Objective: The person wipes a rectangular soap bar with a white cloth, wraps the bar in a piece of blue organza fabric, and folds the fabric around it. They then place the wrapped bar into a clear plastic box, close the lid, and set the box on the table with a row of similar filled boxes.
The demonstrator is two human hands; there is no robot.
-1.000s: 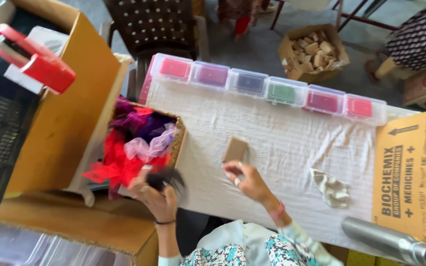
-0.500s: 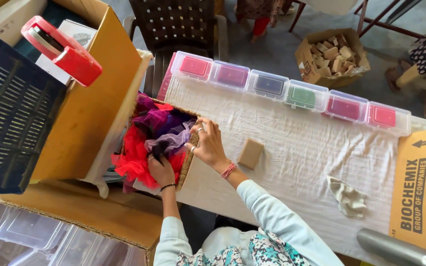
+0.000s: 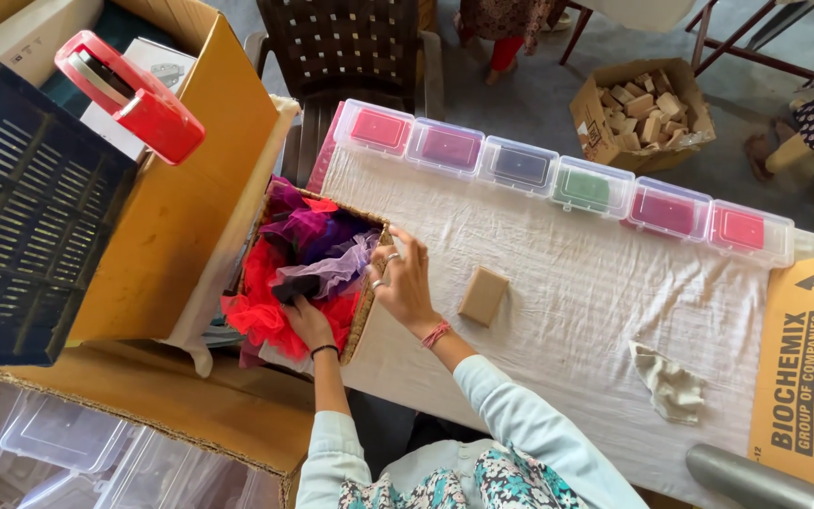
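now the left hand [image 3: 305, 320] is closing its grip on a dark net pouch [image 3: 296, 286] in the woven basket of red and purple net fabric [image 3: 362, 320] at nine o'clock; right hand [image 3: 405, 283], fingers spread, is resting on the rim. probably light, soft, best pinched at a bunched fold.

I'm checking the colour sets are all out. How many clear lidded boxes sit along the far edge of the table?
6, in one row on the white cloth: pink, purple, dark blue, green, magenta, pink-red. None seems hidden.

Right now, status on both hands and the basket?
Left hand buried in basket, grip hidden. Right hand open on basket rim, touching net cloth. Wooden block lies clear beside.
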